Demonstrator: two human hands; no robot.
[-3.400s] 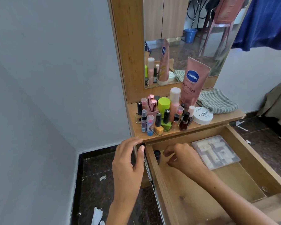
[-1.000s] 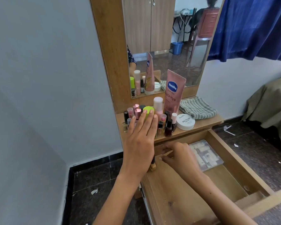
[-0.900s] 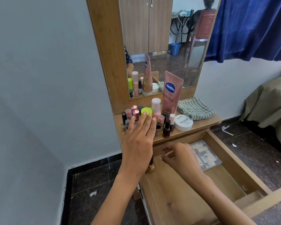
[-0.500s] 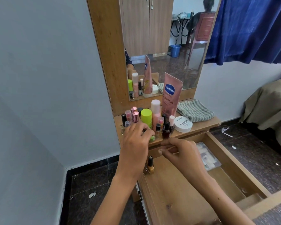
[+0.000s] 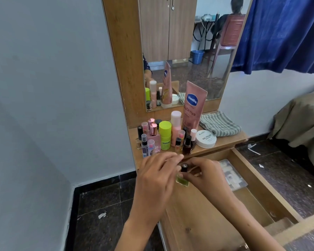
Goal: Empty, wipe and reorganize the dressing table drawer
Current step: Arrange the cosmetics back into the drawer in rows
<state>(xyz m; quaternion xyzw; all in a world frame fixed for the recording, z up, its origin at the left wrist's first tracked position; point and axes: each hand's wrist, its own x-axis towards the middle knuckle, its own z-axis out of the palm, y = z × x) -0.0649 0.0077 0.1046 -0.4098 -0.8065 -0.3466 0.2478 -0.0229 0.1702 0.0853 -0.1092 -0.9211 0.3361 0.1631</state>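
The wooden drawer [image 5: 261, 185] of the dressing table stands pulled out. Over its far left corner both my hands meet around a small green nail polish bottle [image 5: 183, 181] with a black cap. My right hand [image 5: 208, 176] pinches the bottle at its neck. My left hand [image 5: 156, 180] is against the bottle's left side with its fingers curled above the cap; its hold is hidden. A clear plastic box [image 5: 232, 176] of small white items lies at the drawer's back.
On the shelf [image 5: 228, 140] above the drawer stand several cosmetic bottles [image 5: 163, 136], a pink Vaseline tube [image 5: 193, 105], a white round jar [image 5: 206, 139] and a folded striped cloth [image 5: 218, 123]. The mirror [image 5: 185, 51] rises behind. A wall is close at left.
My left hand reached to the shelf, closed on a green bottle and came down with it. My right hand rose from the drawer's corner to meet it. The yellow bottle in the drawer is now hidden.
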